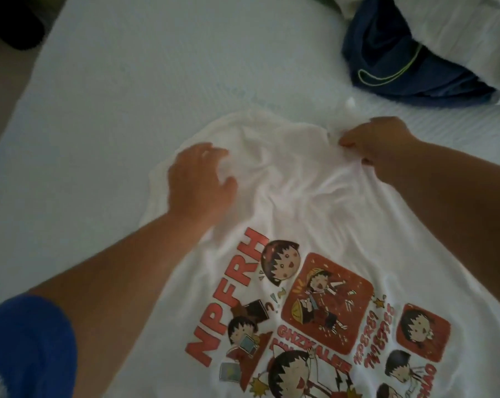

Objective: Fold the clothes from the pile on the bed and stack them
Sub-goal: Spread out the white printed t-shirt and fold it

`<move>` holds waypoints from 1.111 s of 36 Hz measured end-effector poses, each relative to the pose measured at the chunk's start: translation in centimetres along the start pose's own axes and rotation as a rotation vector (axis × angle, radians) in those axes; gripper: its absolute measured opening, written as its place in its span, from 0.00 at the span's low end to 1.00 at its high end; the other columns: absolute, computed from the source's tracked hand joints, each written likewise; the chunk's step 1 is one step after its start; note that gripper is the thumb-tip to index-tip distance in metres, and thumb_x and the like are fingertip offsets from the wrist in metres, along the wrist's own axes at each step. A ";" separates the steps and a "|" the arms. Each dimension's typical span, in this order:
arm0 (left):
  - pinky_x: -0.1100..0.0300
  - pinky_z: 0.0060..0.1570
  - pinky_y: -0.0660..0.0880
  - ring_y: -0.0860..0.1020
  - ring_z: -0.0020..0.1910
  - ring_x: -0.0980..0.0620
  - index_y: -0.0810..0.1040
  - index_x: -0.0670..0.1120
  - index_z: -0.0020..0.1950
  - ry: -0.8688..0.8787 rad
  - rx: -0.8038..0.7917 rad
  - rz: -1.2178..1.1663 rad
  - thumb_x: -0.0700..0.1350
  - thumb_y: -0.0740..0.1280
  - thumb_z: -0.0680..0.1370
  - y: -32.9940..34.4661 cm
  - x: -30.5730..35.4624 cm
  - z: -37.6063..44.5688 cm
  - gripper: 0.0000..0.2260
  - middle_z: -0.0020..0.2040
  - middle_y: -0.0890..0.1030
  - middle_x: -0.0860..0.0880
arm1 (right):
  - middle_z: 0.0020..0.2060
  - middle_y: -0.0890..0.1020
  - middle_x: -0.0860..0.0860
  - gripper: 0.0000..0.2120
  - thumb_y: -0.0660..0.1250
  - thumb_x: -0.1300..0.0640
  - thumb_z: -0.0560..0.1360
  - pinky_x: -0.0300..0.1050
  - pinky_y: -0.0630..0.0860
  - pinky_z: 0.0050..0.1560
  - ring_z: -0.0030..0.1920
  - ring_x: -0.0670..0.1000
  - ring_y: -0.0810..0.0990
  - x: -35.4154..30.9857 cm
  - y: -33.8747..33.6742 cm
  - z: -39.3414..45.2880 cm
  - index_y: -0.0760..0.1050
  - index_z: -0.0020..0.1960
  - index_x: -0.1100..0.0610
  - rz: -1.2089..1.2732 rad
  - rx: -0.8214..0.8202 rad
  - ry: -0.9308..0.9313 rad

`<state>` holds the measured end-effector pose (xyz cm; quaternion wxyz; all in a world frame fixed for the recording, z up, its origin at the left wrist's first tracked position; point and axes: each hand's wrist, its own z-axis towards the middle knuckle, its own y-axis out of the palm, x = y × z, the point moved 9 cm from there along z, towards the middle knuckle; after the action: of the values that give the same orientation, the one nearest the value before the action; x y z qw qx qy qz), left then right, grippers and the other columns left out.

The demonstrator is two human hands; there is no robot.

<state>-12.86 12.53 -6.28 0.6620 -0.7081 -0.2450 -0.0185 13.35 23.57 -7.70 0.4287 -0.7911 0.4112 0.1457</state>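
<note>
Blue sleeve (28, 340) fills the bottom left corner, fuzzy and cut off by the edge. Just past it a white T-shirt (315, 225) lies print side up on the bed (128, 81), soft thin cotton with red cartoon panels and big "NPFRH" letters; the lower part of the print runs out of view. Its far end is all bunched and wrinkled. Left hand (203, 179) rests there with fingers spread loosely on the cloth, while the right hand (381, 142) pinches a fold of the far edge. Bedsheet looks pale with a fine ribbed texture. Up in the far right corner sits a rumpled navy garment (401, 61) with neon-green piping, half tucked under white fabric (458, 30) I can't really identify.
</note>
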 end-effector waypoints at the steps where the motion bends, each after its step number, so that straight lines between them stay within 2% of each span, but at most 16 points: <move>1: 0.52 0.65 0.60 0.64 0.68 0.43 0.70 0.49 0.68 -0.065 -0.015 0.046 0.50 0.68 0.72 -0.3 -1.8 1.0 0.24 0.70 0.68 0.46 | 0.52 0.79 0.55 0.18 0.67 0.62 0.72 0.41 0.75 0.44 0.45 0.50 0.76 -0.4 -0.4 0.1 0.74 0.61 0.61 0.053 0.014 -0.024; 4: 0.49 0.64 0.61 0.64 0.68 0.42 0.65 0.51 0.71 -0.161 -0.101 0.143 0.55 0.68 0.72 -0.7 -5.5 3.0 0.29 0.70 0.68 0.45 | 0.47 0.78 0.54 0.19 0.64 0.70 0.70 0.50 0.77 0.51 0.52 0.57 0.78 -0.8 -2.8 0.4 0.75 0.58 0.56 0.360 0.142 -0.026; 7: 0.51 0.58 0.66 0.71 0.62 0.42 0.68 0.51 0.68 -0.178 -0.117 0.021 0.54 0.67 0.73 -1.0 -6.7 4.4 0.25 0.63 0.75 0.45 | 0.47 0.79 0.52 0.23 0.60 0.74 0.71 0.46 0.77 0.46 0.52 0.55 0.78 -0.6 -3.6 0.7 0.73 0.60 0.55 0.574 0.131 0.006; 9: 0.56 0.46 0.68 0.76 0.53 0.43 0.76 0.50 0.57 -0.166 -0.097 -0.059 0.50 0.65 0.75 -1.2 -6.9 4.8 0.12 0.53 0.80 0.46 | 0.51 0.78 0.56 0.21 0.59 0.73 0.73 0.44 0.78 0.46 0.50 0.55 0.77 -0.5 -3.5 1.2 0.71 0.64 0.60 0.369 0.115 0.019; 11: 0.58 0.41 0.64 0.77 0.48 0.42 0.76 0.49 0.46 -0.154 -0.062 -0.074 0.49 0.63 0.77 -1.6 -7.2 4.9 0.06 0.45 0.80 0.45 | 0.59 0.75 0.62 0.20 0.61 0.67 0.75 0.49 0.74 0.52 0.55 0.60 0.75 -0.9 -4.2 1.6 0.68 0.66 0.63 -0.054 0.217 0.026; 13: 0.58 0.41 0.63 0.76 0.48 0.42 0.77 0.46 0.46 -0.198 -0.016 -0.152 0.49 0.62 0.78 -1.8 -8.0 4.8 0.08 0.45 0.80 0.44 | 0.65 0.71 0.61 0.24 0.64 0.63 0.72 0.54 0.68 0.60 0.63 0.62 0.70 -3.4 -4.3 1.2 0.66 0.68 0.61 -0.376 0.347 -0.077; 16: 0.59 0.42 0.63 0.76 0.48 0.42 0.78 0.45 0.48 -0.231 0.027 -0.239 0.50 0.63 0.78 -1.8 -8.9 4.7 0.09 0.46 0.80 0.44 | 0.70 0.65 0.55 0.28 0.66 0.59 0.71 0.54 0.57 0.68 0.70 0.59 0.61 -8.7 -1.4 -0.4 0.65 0.70 0.54 -0.564 0.429 -0.412; 19: 0.59 0.42 0.63 0.77 0.49 0.42 0.79 0.45 0.48 -0.240 -0.004 -0.253 0.51 0.63 0.77 -1.1 -9.7 4.9 0.10 0.47 0.81 0.44 | 0.64 0.72 0.53 0.19 0.61 0.53 0.76 0.53 0.58 0.65 0.65 0.57 0.67 -12.3 4.5 -0.7 0.70 0.67 0.50 -0.783 0.285 -0.671; 23: 0.59 0.41 0.63 0.75 0.44 0.46 0.75 0.50 0.44 -0.283 -0.076 -0.312 0.53 0.65 0.75 0.4 -10.5 4.9 0.07 0.39 0.76 0.52 | 0.56 0.77 0.52 0.17 0.61 0.48 0.76 0.49 0.70 0.56 0.52 0.55 0.75 -11.3 10.2 1.2 0.71 0.64 0.49 -0.875 -0.063 -0.493; 26: 0.59 0.40 0.63 0.72 0.40 0.50 0.73 0.52 0.44 -0.292 -0.137 -0.361 0.56 0.69 0.71 1.2 -10.4 4.5 0.10 0.37 0.73 0.55 | 0.55 0.77 0.54 0.19 0.66 0.52 0.72 0.52 0.70 0.57 0.51 0.56 0.73 -10.8 11.7 1.7 0.70 0.62 0.51 -0.978 -0.152 -0.448; 29: 0.59 0.37 0.64 0.73 0.38 0.52 0.74 0.53 0.43 -0.260 -0.197 -0.403 0.52 0.72 0.69 1.0 -10.2 4.4 0.09 0.37 0.75 0.56 | 0.54 0.77 0.53 0.17 0.67 0.54 0.71 0.52 0.69 0.58 0.54 0.57 0.74 -10.4 12.5 1.2 0.74 0.59 0.51 -1.088 -0.268 -0.454; 31: 0.61 0.32 0.65 0.73 0.34 0.57 0.74 0.53 0.39 -0.231 -0.235 -0.441 0.50 0.73 0.69 0.5 -10.3 4.4 0.08 0.35 0.75 0.57 | 0.52 0.78 0.53 0.15 0.69 0.56 0.70 0.45 0.70 0.50 0.52 0.56 0.75 -10.9 12.3 0.6 0.76 0.56 0.53 -1.091 -0.281 -0.501; 33: 0.64 0.30 0.65 0.73 0.32 0.61 0.76 0.52 0.35 -0.220 -0.226 -0.487 0.49 0.72 0.69 -0.5 -10.7 4.2 0.07 0.33 0.76 0.57 | 0.41 0.78 0.52 0.05 0.69 0.59 0.68 0.39 0.67 0.35 0.40 0.54 0.76 -12.8 11.1 0.1 0.75 0.41 0.52 -0.952 -0.218 -0.582; 35: 0.67 0.28 0.66 0.73 0.28 0.62 0.76 0.51 0.33 -0.226 -0.135 -0.551 0.50 0.72 0.69 -1.8 -11.4 4.0 0.09 0.30 0.77 0.57 | 0.30 0.75 0.48 0.09 0.67 0.61 0.68 0.38 0.65 0.28 0.31 0.50 0.74 -14.8 9.5 0.2 0.69 0.33 0.53 -0.791 -0.128 -0.649; 38: 0.72 0.26 0.64 0.71 0.24 0.64 0.76 0.50 0.32 -0.242 0.038 -0.591 0.52 0.72 0.70 -3.7 -12.1 3.5 0.10 0.26 0.74 0.55 | 0.27 0.77 0.48 0.08 0.65 0.60 0.71 0.37 0.70 0.26 0.26 0.48 0.78 -16.1 8.6 0.7 0.71 0.36 0.51 -0.582 -0.122 -0.655; 40: 0.72 0.27 0.64 0.72 0.25 0.62 0.75 0.51 0.32 -0.251 0.111 -0.560 0.52 0.70 0.71 -4.4 -12.5 3.7 0.10 0.26 0.73 0.54 | 0.32 0.80 0.49 0.06 0.65 0.60 0.72 0.41 0.75 0.33 0.32 0.51 0.79 -16.3 9.4 1.3 0.73 0.39 0.49 -0.585 -0.166 -0.647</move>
<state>-26.53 12.01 -7.02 0.6332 -0.5727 -0.5111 -0.0992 -3.93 30.42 -4.21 0.4936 -0.8197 0.0015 0.2907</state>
